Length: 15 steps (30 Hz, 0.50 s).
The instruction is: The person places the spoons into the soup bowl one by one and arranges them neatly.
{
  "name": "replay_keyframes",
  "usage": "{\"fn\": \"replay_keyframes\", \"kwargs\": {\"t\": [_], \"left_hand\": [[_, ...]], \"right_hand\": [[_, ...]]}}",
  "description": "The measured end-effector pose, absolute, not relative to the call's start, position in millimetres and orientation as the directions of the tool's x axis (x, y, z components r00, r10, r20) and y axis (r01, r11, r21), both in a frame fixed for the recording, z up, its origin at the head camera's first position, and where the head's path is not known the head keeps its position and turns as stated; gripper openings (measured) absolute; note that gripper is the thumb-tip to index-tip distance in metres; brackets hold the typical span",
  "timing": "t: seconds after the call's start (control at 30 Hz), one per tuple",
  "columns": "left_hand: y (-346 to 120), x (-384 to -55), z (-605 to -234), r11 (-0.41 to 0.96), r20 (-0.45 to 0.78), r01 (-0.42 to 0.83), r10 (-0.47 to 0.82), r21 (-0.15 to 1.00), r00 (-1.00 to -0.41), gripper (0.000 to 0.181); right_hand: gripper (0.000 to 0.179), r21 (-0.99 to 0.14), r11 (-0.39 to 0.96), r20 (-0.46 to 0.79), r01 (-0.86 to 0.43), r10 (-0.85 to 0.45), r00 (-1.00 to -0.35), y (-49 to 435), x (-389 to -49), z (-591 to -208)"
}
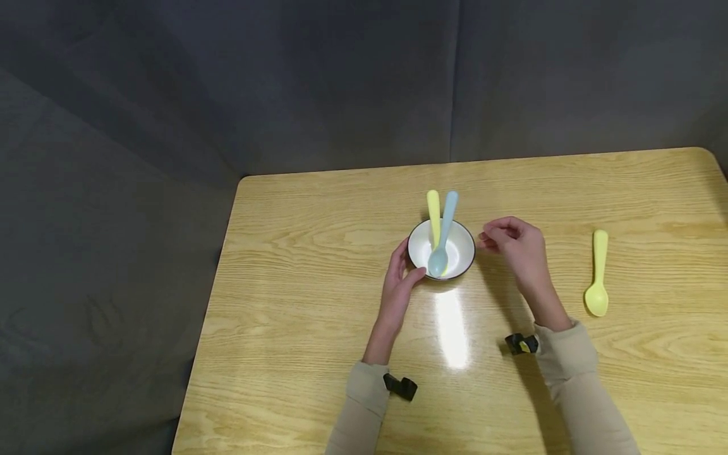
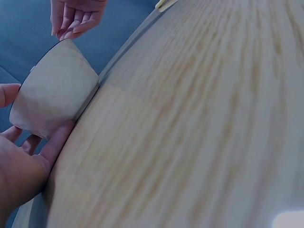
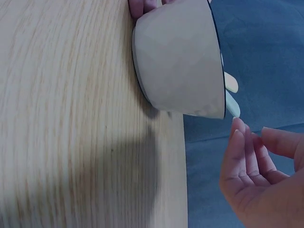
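Observation:
A white bowl with a dark rim (image 1: 463, 249) stands on the table, its outer side showing in both wrist views. Inside it lean a yellow spoon (image 1: 434, 212) and a light blue spoon (image 1: 448, 221), handles pointing to the far side and the blue bowl-end lying over the yellow one. My left hand (image 1: 395, 292) holds the bowl at its left side, thumb at the near rim and fingers around the wall. Just right of the bowl, my right hand (image 1: 520, 249) hovers with loosely bent fingers and nothing in them. In the right wrist view its fingertips appear near the blue handle (image 3: 232, 105).
Another yellow spoon (image 1: 597, 278) lies on the wooden table (image 1: 296, 303), to the right of my right hand. A dark grey curtain (image 1: 341, 82) hangs behind the table's far edge and along its left side.

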<state>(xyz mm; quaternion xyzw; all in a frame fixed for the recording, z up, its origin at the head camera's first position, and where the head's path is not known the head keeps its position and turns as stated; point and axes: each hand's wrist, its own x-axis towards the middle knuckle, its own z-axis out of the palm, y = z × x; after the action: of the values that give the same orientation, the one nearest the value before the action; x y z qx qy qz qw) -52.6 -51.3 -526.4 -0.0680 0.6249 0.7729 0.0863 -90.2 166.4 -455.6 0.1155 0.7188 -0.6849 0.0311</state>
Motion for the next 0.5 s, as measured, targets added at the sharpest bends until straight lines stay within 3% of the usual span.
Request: {"fn": "replay_keyframes", "kwargs": {"t": [0.3,0.5], "left_hand": [[-53,-52,-528,-0.179,-0.200,-0.205,0.043,0.962,-0.979,0.070],[-53,-53,-529,-0.193,-0.211,-0.213,0.033,0.958,-0.977,0.070]], "right_hand": [[0.010,-0.974,-0.147,-0.194,0.174,0.139,-0.971,187,-84,-455],[0.010,-0.966,-0.194,-0.204,0.172,0.160,-0.966,206,-81,-455]]}}
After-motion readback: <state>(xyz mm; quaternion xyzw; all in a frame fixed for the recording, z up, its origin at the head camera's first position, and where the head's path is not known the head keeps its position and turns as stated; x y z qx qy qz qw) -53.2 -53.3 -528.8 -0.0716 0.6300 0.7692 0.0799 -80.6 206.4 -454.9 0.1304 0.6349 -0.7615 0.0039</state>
